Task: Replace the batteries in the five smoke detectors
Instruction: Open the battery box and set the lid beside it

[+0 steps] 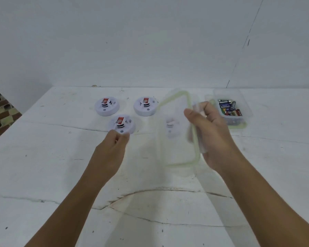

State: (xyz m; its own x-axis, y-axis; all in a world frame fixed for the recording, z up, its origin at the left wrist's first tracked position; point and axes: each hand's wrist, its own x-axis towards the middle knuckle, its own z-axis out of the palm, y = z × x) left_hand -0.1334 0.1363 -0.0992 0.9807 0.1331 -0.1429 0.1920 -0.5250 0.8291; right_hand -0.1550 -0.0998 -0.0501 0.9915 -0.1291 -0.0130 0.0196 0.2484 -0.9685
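Three white round smoke detectors lie on the white table: one at the back left (106, 106), one at the back middle (145, 106) and one nearer me (122, 124). A further detector (171, 127) shows blurred through a clear lid (177, 129) with a pale green rim. My right hand (214, 138) grips that lid by its right edge and holds it up off the table. My left hand (112, 148) hovers just in front of the near detector with fingers curled, holding nothing. A clear box (246, 104) of batteries (229, 108) stands open at the back right.
The white table (61, 175) is cracked across its front and runs back to a white wall. Its left edge drops off toward a patterned brick floor (0, 113).
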